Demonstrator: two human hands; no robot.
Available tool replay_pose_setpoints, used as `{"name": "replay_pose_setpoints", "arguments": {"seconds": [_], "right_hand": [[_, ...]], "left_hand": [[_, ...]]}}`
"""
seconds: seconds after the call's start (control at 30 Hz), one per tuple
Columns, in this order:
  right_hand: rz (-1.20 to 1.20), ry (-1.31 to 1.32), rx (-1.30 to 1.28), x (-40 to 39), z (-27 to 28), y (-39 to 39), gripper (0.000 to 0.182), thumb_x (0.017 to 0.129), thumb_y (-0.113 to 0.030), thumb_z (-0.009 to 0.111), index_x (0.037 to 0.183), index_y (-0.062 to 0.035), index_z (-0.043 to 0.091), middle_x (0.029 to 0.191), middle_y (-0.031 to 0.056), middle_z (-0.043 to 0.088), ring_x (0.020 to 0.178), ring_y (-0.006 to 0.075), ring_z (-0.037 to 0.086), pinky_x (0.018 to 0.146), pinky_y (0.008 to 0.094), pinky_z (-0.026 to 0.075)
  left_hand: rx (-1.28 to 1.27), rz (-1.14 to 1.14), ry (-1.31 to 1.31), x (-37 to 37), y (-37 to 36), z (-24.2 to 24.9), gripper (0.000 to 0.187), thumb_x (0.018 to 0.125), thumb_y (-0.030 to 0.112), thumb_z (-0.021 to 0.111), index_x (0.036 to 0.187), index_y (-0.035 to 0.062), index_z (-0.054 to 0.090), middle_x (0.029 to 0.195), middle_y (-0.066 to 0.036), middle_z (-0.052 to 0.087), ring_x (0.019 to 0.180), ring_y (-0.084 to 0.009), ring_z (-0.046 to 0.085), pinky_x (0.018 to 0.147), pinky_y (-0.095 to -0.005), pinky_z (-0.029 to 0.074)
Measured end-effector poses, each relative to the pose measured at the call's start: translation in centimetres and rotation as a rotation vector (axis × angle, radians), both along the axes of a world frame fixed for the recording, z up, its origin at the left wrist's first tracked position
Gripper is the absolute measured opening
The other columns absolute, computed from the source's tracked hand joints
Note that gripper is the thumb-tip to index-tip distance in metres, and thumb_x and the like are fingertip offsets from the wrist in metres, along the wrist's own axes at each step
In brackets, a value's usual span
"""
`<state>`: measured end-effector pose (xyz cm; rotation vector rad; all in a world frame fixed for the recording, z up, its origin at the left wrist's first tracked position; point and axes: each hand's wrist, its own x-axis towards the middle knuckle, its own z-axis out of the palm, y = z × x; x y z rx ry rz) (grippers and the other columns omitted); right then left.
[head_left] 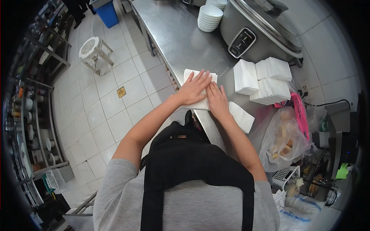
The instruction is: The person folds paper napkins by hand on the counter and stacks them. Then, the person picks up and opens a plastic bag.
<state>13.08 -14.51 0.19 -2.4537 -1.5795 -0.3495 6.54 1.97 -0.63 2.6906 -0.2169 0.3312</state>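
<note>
We have both hands flat on a white napkin pile (pixel 199 105) at the near edge of the steel tabletop (pixel 173 36). Our left hand (pixel 192 91) spreads across its middle, and our right hand (pixel 218 101) lies along its right side, the fingertips of the two close together. The grip is released on both sides: our fingers are extended and press on the paper rather than clench it, though we cannot tell where our right thumb sits. The paper looks light, soft and easily creased, with thin layers that could slide over one another, so a broad palm suits it better than a pinch; to lift it, we would best take opposite edges, with support beneath. Just beside our right wrist lies a smaller folded napkin pile (pixel 241 117). Beyond it stand thicker napkin stacks (pixel 246 77), packed close together, near the big grey cooker (pixel 264 44). White bowls (pixel 210 19) stand nested by the cooker, and a clear bag of bread (pixel 283 142) lies to our right
</note>
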Motion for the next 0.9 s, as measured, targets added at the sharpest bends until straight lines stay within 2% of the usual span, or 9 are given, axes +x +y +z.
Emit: {"name": "replay_pose_setpoints", "arguments": {"seconds": [0.2,0.33,0.4,0.43,0.53,0.57,0.73,0.83,0.9], "right_hand": [[-0.03,0.0,0.074,2.3,0.0,1.1,0.033,0.079,-0.006,0.052,0.112,-0.0029,0.057,0.118,0.0107,0.058,0.11,0.0249,0.054,0.092,0.0405,0.041],[-0.078,0.062,0.315,3.3,2.1,0.9,0.024,0.074,-0.004,0.059,0.097,-0.0072,0.063,0.101,0.0066,0.064,0.095,0.0234,0.057,0.08,0.0374,0.043],[-0.072,0.037,0.406,2.6,4.5,-0.3,0.024,0.072,-0.002,0.06,0.096,-0.0067,0.063,0.099,0.0065,0.064,0.095,0.0237,0.058,0.081,0.0371,0.043],[-0.068,0.013,0.493,2.0,5.7,-1.3,0.024,0.071,-0.001,0.061,0.095,-0.0062,0.064,0.098,0.0063,0.065,0.094,0.0241,0.058,0.081,0.0368,0.043],[-0.084,-0.025,0.511,0.5,7.2,-4.6,0.028,0.07,0.001,0.062,0.097,-0.0051,0.064,0.101,0.0059,0.065,0.096,0.0245,0.057,0.082,0.0366,0.043],[-0.088,-0.017,0.489,0.0,7.2,-5.7,0.032,0.069,0.001,0.062,0.101,-0.0044,0.064,0.105,0.0063,0.064,0.099,0.0248,0.057,0.084,0.0366,0.043],[-0.157,-0.052,0.405,-0.7,6.5,-11.5,0.033,0.076,0.002,0.054,0.109,-0.0021,0.062,0.118,0.0115,0.059,0.107,0.0261,0.056,0.091,0.0347,0.043],[-0.411,1.36,1.265,0.9,5.0,-14.2,0.042,0.092,-0.011,0.041,0.131,0.004,0.039,0.122,0.0137,0.055,0.109,0.017,0.055,0.091,0.0322,0.045],[-0.458,1.457,1.266,0.7,5.7,-15.8,0.042,0.091,-0.009,0.044,0.131,0.0028,0.039,0.118,0.013,0.057,0.105,0.0163,0.057,0.086,0.031,0.047]], "left_hand": [[0.13,0.036,-0.038,-2.4,1.3,0.2,0.054,0.09,0.026,0.049,0.137,0.0014,0.038,0.141,-0.016,0.04,0.133,-0.0325,0.033,0.11,-0.0441,0.026],[-0.059,0.198,-0.369,-2.9,0.7,3.6,0.041,0.091,0.02,0.051,0.126,0.0018,0.045,0.104,-0.014,0.061,0.096,-0.0274,0.057,0.083,-0.0403,0.045],[-0.943,0.492,-0.057,-3.9,-0.3,4.8,0.04,0.095,0.025,0.048,0.127,0.0027,0.042,0.078,-0.009,0.06,0.067,-0.0182,0.057,0.061,-0.0305,0.046],[-1.032,0.475,-0.048,-4.5,-0.5,4.4,0.05,0.095,0.031,0.047,0.133,0.0031,0.034,0.068,-0.008,0.058,0.052,-0.0141,0.051,0.051,-0.0278,0.044],[-1.45,0.475,0.258,-4.8,-2.4,4.4,0.06,0.094,0.035,0.047,0.141,0.0056,0.023,0.072,-0.012,0.061,0.053,-0.0149,0.054,0.051,-0.025,0.045],[-1.742,0.252,0.477,-4.3,-2.3,3.5,0.072,0.092,0.026,0.055,0.146,0.0074,0.011,0.087,-0.015,0.063,0.068,-0.0168,0.061,0.054,-0.0255,0.05],[-1.63,0.154,0.172,-0.3,-7.9,6.3,0.089,0.079,-0.003,0.065,0.147,0.0058,0.008,0.118,-0.019,0.053,0.098,-0.0202,0.059,0.08,-0.0298,0.051],[-1.25,0.015,0.248,2.0,-9.6,7.5,0.083,0.077,-0.003,0.063,0.146,0.0039,0.016,0.113,-0.016,0.055,0.098,-0.0177,0.057,0.087,-0.0289,0.045],[-1.228,-0.067,0.227,3.7,-11.3,4.4,0.083,0.077,-0.002,0.063,0.146,0.0045,0.017,0.111,-0.014,0.057,0.095,-0.016,0.057,0.083,-0.0283,0.046]]}}
